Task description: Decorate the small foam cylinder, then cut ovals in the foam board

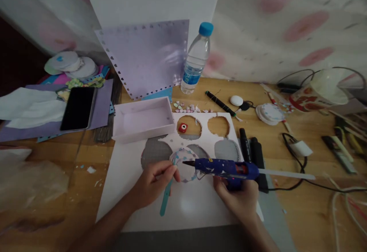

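Note:
My right hand [239, 196] is wrapped round the handle of a blue hot glue gun [220, 167], with a pale glue stick [286, 173] out of its back. The dark nozzle points left, close to my left hand [156, 179]. Pinched in my left fingers is a teal strip [166, 197], hanging down towards me. Just behind the fingertips lies a white disc with blue dots round its rim [183, 154], partly covered by the nozzle. Beneath is a white sheet [137, 206] with several round holes cut through it.
A pale lilac box [143, 132], a small red punch [182, 127] and a water bottle [196, 60] stand behind my hands. Black markers [245, 145] and cables [295, 187] lie to the right. At left, a phone [78, 108] rests on purple paper [101, 116].

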`<state>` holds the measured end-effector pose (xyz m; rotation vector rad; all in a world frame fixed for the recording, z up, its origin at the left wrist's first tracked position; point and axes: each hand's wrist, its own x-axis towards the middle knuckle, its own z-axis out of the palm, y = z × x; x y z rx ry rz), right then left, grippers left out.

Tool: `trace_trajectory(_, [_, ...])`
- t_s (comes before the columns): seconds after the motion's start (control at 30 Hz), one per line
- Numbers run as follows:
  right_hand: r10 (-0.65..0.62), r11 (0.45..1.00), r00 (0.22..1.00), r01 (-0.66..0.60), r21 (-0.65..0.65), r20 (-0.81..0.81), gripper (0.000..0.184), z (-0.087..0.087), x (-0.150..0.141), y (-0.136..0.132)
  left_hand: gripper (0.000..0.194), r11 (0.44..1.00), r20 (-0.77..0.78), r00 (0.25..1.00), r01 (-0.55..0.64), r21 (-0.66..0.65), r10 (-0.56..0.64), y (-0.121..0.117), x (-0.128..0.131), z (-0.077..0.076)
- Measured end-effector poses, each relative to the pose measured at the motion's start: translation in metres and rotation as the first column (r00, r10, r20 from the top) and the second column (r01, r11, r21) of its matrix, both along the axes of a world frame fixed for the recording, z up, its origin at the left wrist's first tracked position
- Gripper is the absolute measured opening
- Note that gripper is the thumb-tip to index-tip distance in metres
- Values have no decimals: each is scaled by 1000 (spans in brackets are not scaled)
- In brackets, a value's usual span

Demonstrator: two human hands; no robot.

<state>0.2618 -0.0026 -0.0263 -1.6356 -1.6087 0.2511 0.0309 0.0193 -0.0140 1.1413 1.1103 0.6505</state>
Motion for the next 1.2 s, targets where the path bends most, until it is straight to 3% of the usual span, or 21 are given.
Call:
trace_trajectory(0.23, [-78,992,997,75,-101,-27,23,5,-10,-1,41,1000,-56,998,5,15,-4,0,0,-1])
trace_trajectory(0.6, [-111,983,994,110,-149,4,23,4,-14,-3,43,998,-97,994,59,34,-55,-1,-1,-3])
trace_trajectory(1.2, [-63,983,996,72,-166,60,25,6,-10,-4,41,996,-126,990,64,63,-55,-2,0,0])
